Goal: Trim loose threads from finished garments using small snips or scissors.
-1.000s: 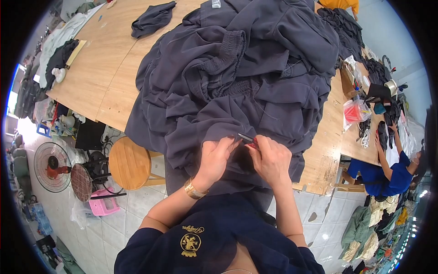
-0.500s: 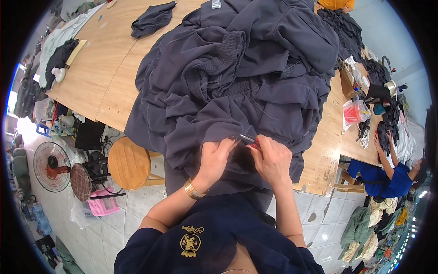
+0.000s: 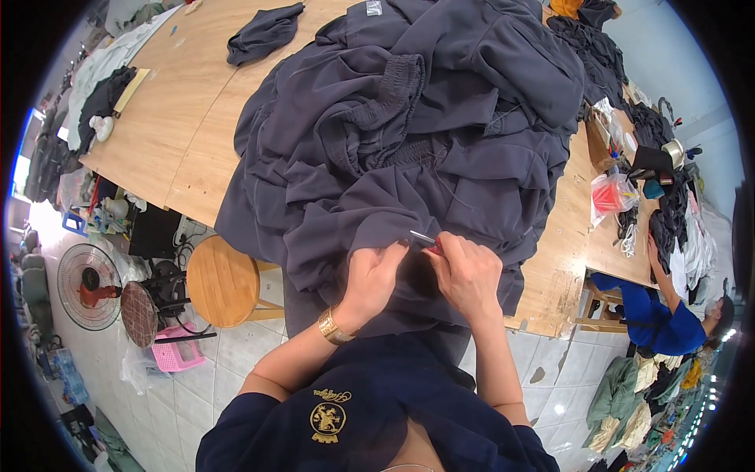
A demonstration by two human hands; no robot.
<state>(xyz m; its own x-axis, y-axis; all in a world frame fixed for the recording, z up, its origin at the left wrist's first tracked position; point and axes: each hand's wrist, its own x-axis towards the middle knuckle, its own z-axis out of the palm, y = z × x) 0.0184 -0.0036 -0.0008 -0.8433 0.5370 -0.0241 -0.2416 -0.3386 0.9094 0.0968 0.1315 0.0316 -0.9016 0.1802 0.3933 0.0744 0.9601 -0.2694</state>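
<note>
A large heap of dark grey garments (image 3: 425, 134) is spread over the wooden table (image 3: 169, 141), and its lower folds are draped over the table's near edge. At that edge, a fold of the grey cloth is gripped by the left hand (image 3: 376, 275), whose fingers are curled and pressed together on the fabric; a gold bracelet (image 3: 333, 328) is worn at its wrist. Just beside it, touching the same fold, the right hand (image 3: 468, 274) is closed around a small thread snipper (image 3: 425, 240), which is pinched between thumb and fingers so that only its metal tip and a bit of red handle are seen. The tip is pointed toward the left hand, above the cloth held between the two hands.

Near the table's far left corner a separate small dark garment (image 3: 263, 31) is laid. A round wooden stool (image 3: 224, 281) is placed on the tiled floor below the table's near edge, and a standing fan (image 3: 88, 285) is seen to its left. At the table's right edge a red plastic bag (image 3: 609, 195) is set, and a second person in a blue top (image 3: 653, 318) is seated beside that edge.
</note>
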